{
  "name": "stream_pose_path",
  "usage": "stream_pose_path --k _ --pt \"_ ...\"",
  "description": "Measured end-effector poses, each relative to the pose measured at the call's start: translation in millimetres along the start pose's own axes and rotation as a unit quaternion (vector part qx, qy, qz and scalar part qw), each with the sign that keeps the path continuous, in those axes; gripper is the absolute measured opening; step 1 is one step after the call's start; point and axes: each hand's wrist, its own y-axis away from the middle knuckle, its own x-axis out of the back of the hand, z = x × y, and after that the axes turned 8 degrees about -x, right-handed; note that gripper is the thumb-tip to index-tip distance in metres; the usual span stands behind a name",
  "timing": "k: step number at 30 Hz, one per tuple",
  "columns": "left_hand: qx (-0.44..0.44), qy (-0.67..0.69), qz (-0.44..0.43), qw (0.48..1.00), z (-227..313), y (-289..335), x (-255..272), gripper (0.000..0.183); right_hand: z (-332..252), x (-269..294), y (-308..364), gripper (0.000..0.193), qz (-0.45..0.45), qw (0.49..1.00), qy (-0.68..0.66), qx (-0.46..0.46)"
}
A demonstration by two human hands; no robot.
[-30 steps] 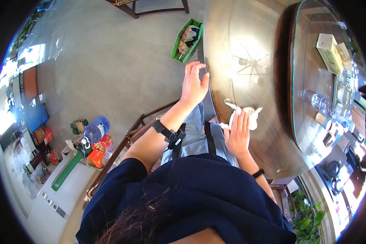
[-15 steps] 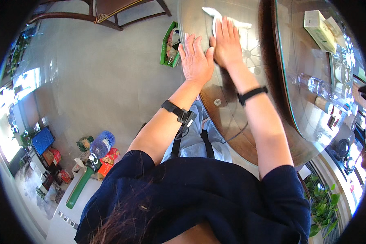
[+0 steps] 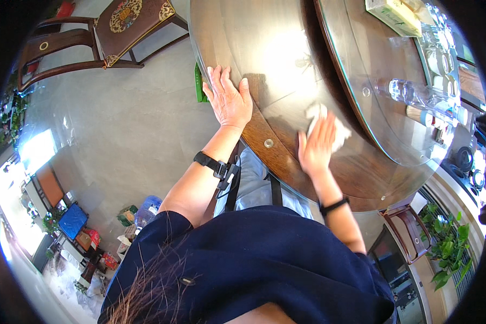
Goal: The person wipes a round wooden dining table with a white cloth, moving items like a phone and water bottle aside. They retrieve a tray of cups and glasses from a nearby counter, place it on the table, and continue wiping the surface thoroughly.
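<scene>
My right hand [image 3: 317, 148] lies with its fingers stretched out over a crumpled white cloth [image 3: 341, 136], pressing it on the glass-topped brown round table [image 3: 254, 89]. Part of the cloth is under the fingers and hidden. At the table's left edge rests my left hand [image 3: 232, 107], palm down with fingers spread and nothing in it. Both wrists wear black straps, and the left one carries a small device with a cable. A raised glass turntable [image 3: 356, 65] stands to the right of the cloth.
On the turntable are a tissue box [image 3: 397, 17], a clear plastic bottle [image 3: 410, 92] and several glasses [image 3: 438, 60]. A wooden chair [image 3: 73, 40] stands at the far left. Beneath the table's left edge shows a green box [image 3: 200, 83]. Another chair [image 3: 410, 232] and a plant [image 3: 451, 237] are at the lower right.
My right hand has come nearer and slightly right with the white cloth. My left hand has shifted along the table's edge. The view has turned, showing more of the far-left chair.
</scene>
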Motion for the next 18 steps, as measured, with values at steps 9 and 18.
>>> stream_pose_path --k 9,18 --pt "0.009 -0.044 -0.018 0.999 2.5 -2.3 -0.1 0.057 -80.2 -17.5 -222.7 0.077 0.087 0.995 0.036 0.026" --pt "0.006 -0.034 -0.012 0.999 0.2 -3.4 1.7 0.054 20.3 13.4 -53.9 0.067 0.007 0.999 -0.030 0.020"
